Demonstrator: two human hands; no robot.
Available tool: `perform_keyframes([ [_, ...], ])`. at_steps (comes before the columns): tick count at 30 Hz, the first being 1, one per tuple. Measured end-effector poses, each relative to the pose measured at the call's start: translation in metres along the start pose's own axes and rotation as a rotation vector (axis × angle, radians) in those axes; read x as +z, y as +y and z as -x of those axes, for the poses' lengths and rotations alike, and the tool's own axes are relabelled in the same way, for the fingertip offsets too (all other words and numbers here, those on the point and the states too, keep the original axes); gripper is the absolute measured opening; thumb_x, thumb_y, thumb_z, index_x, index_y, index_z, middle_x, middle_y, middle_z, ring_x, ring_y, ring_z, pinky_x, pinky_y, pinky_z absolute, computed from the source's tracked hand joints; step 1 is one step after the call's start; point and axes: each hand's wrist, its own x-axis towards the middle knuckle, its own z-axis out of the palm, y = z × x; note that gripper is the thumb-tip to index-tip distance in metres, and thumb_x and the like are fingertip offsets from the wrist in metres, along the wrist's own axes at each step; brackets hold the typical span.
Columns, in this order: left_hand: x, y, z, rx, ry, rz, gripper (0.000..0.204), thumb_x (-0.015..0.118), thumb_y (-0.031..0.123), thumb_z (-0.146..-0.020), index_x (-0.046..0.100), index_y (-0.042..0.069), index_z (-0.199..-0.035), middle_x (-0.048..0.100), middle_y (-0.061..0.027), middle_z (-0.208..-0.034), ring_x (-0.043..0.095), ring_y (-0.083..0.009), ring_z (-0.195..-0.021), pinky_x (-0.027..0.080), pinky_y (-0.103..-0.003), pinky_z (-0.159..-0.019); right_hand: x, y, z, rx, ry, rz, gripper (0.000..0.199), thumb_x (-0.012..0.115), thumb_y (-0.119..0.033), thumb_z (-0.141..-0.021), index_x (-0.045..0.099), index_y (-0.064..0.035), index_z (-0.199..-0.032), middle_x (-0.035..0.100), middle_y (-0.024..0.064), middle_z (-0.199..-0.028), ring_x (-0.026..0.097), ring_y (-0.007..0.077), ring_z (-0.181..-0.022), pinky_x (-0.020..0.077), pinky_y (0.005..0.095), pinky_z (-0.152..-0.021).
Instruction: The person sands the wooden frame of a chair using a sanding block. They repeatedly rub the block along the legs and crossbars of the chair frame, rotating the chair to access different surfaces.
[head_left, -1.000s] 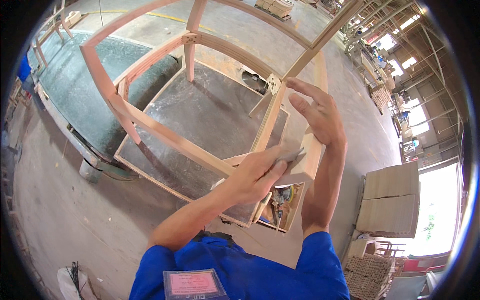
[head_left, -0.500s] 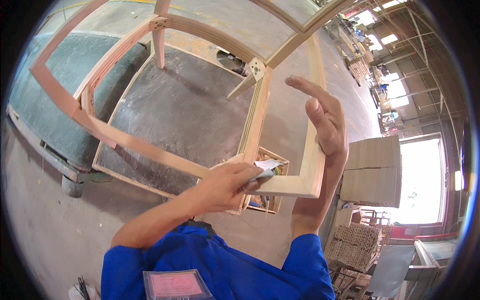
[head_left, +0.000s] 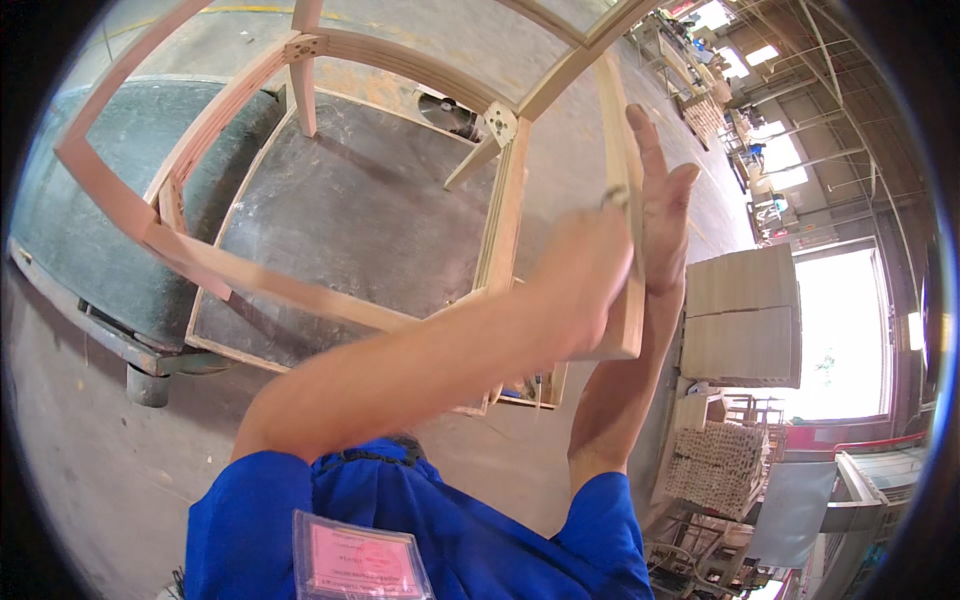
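Observation:
A pale wooden chair frame [head_left: 505,220] with curved rails and legs spans the view in front of me. My left hand [head_left: 590,265], smeared by motion, is closed and pressed along the frame's right-hand rail [head_left: 613,110]. A small grey sanding pad [head_left: 617,196] shows at its knuckles; most of it is hidden. On the outer side of that same rail is my right hand [head_left: 662,215], its fingers stretched upward and the thumb apart. Its palm lies close against the wood; whether it bears on it I cannot tell.
Under the frame is a dark-topped, wood-edged board [head_left: 370,210], beside a green padded bench [head_left: 130,170]. A round dark disc [head_left: 447,115] lies at its far edge. A small wooden box [head_left: 530,390] stands below my left forearm. Stacked boards [head_left: 742,315] rise at right.
My left hand has swept from the near corner up along the right-hand rail with the grey sanding pad. My right hand's fingers have straightened upward, and its thumb now points right.

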Motion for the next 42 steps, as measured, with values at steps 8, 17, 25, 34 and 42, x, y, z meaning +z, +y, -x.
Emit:
perform_keyframes([
  [8, -0.009, -0.019, 0.006, 0.064, -0.012, -0.062, 0.036, 0.041, 0.016, -0.098, 0.058, -0.005, -0.121, 0.061, -0.0192, -0.117, 0.060, -0.0274, -0.105, 0.050, -0.044, -0.085, -0.009, 0.018, 0.010, -0.092, 0.049, -0.110, 0.097, 0.004, -0.077, -0.095, 0.035, -0.0075, -0.156, 0.015, 0.0150, -0.167, -0.001, 0.0274, -0.156, -0.0060, 0.0445, -0.124],
  [17, -0.023, 0.120, -0.122, 1.116, 0.127, -0.967, 0.029, 0.044, 0.015, -0.099, 0.056, -0.001, -0.120, 0.062, -0.0186, -0.119, 0.059, -0.0285, -0.105, 0.051, -0.040, -0.087, 0.005, -0.023, 0.060, 0.315, 0.153, -0.081, 0.053, 0.057, -0.037, -0.102, 0.051, -0.0004, -0.140, 0.062, 0.0230, -0.129, 0.058, 0.0334, -0.126, 0.0432, 0.0394, -0.109],
  [25, 0.005, 0.087, 0.010, 0.816, -0.295, -0.280, 0.044, 0.038, 0.028, -0.107, 0.041, -0.001, -0.141, 0.058, -0.0241, -0.132, 0.061, -0.0363, -0.116, 0.049, -0.048, -0.100, 0.010, 0.031, 0.123, 0.236, -0.136, -1.284, 0.054, 0.069, -0.029, -0.095, 0.052, -0.0013, -0.138, 0.068, 0.0109, -0.118, 0.068, 0.0187, -0.100, 0.0561, 0.0324, -0.089],
  [34, 0.008, 0.021, 0.080, 1.285, 0.009, -0.920, 0.050, 0.046, 0.036, -0.106, 0.044, -0.001, -0.140, 0.060, -0.0231, -0.129, 0.061, -0.0344, -0.115, 0.051, -0.049, -0.097, -0.008, 0.037, 0.078, 0.323, -0.108, -1.153, 0.040, 0.065, -0.020, -0.097, 0.057, 0.0042, -0.127, 0.069, 0.0105, -0.109, 0.070, 0.0151, -0.089, 0.0588, 0.0317, -0.081],
  [42, 0.023, -0.032, 0.093, 0.942, -0.282, -2.120, 0.023, 0.064, 0.002, -0.089, 0.072, 0.002, -0.110, 0.069, -0.0170, -0.124, 0.060, -0.0360, -0.125, 0.045, -0.046, -0.110, -0.015, 0.078, -0.003, 0.401, -0.028, -1.581, 0.026, 0.056, -0.029, -0.104, 0.059, -0.0035, -0.111, 0.060, 0.0061, -0.097, 0.065, 0.0193, -0.088, 0.0593, 0.0383, -0.082],
])
